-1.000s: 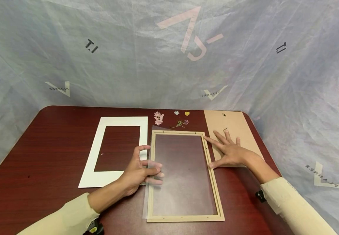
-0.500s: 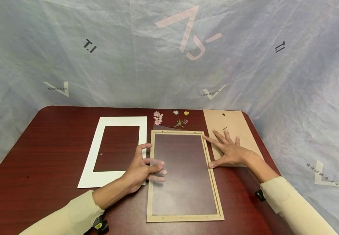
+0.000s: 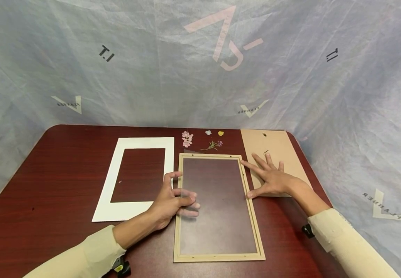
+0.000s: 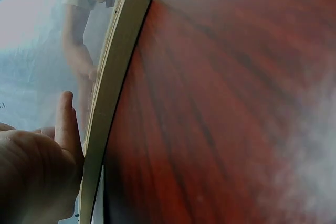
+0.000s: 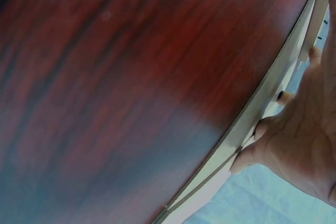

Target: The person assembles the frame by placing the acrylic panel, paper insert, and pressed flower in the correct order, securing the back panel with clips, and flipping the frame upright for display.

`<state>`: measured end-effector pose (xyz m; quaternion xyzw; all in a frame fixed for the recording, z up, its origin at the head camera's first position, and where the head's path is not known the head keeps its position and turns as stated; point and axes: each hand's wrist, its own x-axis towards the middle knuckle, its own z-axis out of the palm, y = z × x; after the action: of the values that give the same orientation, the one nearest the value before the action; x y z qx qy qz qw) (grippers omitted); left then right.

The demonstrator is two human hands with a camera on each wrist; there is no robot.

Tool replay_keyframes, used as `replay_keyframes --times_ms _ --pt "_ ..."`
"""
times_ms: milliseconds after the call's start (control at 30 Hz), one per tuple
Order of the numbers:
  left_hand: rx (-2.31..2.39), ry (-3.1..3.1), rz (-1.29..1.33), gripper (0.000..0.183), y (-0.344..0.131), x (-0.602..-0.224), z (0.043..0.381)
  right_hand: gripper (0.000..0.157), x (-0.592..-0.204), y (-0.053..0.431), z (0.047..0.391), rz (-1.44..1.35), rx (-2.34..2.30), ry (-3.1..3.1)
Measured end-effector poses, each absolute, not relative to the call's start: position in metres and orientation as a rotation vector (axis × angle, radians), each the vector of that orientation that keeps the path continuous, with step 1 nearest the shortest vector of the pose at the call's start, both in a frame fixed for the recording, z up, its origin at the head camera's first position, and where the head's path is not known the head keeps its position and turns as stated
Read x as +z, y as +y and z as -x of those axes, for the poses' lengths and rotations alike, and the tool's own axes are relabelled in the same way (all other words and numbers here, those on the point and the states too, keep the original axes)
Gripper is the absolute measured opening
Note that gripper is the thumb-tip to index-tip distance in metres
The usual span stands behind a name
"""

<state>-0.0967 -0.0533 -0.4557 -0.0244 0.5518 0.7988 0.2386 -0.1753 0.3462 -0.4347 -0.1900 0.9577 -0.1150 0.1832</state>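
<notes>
- Clear sheet point(image 3: 221, 200): lies over the wooden frame point(image 3: 219, 257), a sliver of it showing past the far rail; how it seats along the other rails cannot be told.
- Alignment: the frame's long axis runs away from the person, and the sheet appears to follow it. Most of the sheet extends to the right of the grip.
- Left hand point(image 3: 169, 207): pinches the sheet near the left rail, thumb above and fingers visible through it from beneath; the gap is closed to the sheet's thickness. This hand is the nearer to the sheet's left edge.
- Right hand point(image 3: 272, 182): fingers spread wide, nothing gripped; thumb and forefinger rest against the frame's right rail, the remaining fingers over the brown board point(image 3: 283, 150). Contact with the board cannot be confirmed.
- White mat point(image 3: 124, 211): flat, just left of the frame, partly behind the left hand.
- Beyond the far rail: pink flowers point(image 3: 187, 139), a purple sprig point(image 3: 214, 145), a pale blue flower point(image 3: 208, 132) and a yellow flower point(image 3: 220, 133).
- Support: dark red table point(image 3: 65, 173), with printed fabric point(image 3: 127, 81) behind.
</notes>
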Motion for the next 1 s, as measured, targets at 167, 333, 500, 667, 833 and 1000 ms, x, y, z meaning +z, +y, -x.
replay_keyframes --times_ms 167,333,500,667,833,1000 --pt "2.197 1.505 0.075 0.091 -0.051 -0.456 0.097 0.124 -0.435 0.346 0.176 0.538 -0.323 2.703" --pt "2.144 1.553 0.063 0.090 -0.052 -0.453 0.096 0.124 -0.435 0.347 0.175 0.541 -0.315 2.708" --pt "2.048 1.707 0.011 0.092 -0.054 -0.447 0.097 0.124 -0.435 0.346 0.174 0.546 -0.320 2.710" --pt "1.837 2.013 -0.091 0.088 -0.062 -0.436 0.099 0.124 -0.435 0.346 0.175 0.548 -0.316 2.708" --pt "1.371 2.533 -0.238 0.073 -0.071 -0.427 0.104 0.124 -0.435 0.346 0.176 0.550 -0.319 2.710" --pt "1.034 2.719 -0.326 0.064 -0.075 -0.426 0.107 0.123 -0.436 0.346 0.175 0.554 -0.315 2.714"
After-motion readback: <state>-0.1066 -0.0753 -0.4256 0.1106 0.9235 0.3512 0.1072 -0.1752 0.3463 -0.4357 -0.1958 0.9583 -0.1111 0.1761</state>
